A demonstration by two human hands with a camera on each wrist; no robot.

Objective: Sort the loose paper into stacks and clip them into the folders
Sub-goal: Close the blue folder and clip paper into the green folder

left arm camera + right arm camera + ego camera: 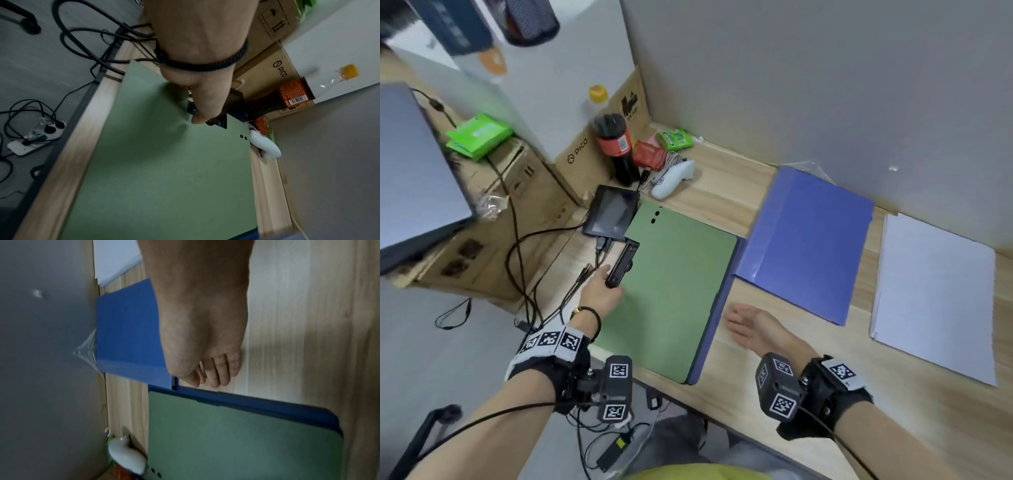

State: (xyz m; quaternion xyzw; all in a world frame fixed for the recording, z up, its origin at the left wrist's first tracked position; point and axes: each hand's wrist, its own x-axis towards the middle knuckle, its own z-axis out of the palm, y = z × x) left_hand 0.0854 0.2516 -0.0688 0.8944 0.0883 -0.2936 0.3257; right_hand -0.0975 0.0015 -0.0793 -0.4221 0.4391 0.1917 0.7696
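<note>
A stack of green paper (678, 291) lies inside an open blue folder (710, 318) in the middle of the desk. My left hand (607, 279) grips the folder's black clip lever (621, 263) at the paper's left edge; in the left wrist view the thumb (200, 116) curls over the clip (218, 121) on the green paper (174, 178). My right hand (739, 322) rests open on the bare wood just right of the folder, fingers (216, 374) straight. A closed blue folder (808, 243) and a stack of white paper (935, 298) lie further right.
A small black screen (614, 212), a cola bottle (616, 150), a white controller (671, 180) and cardboard boxes (578, 150) crowd the back left. Cables (517, 246) hang over the desk's left edge. A grey partition (825, 85) closes the back.
</note>
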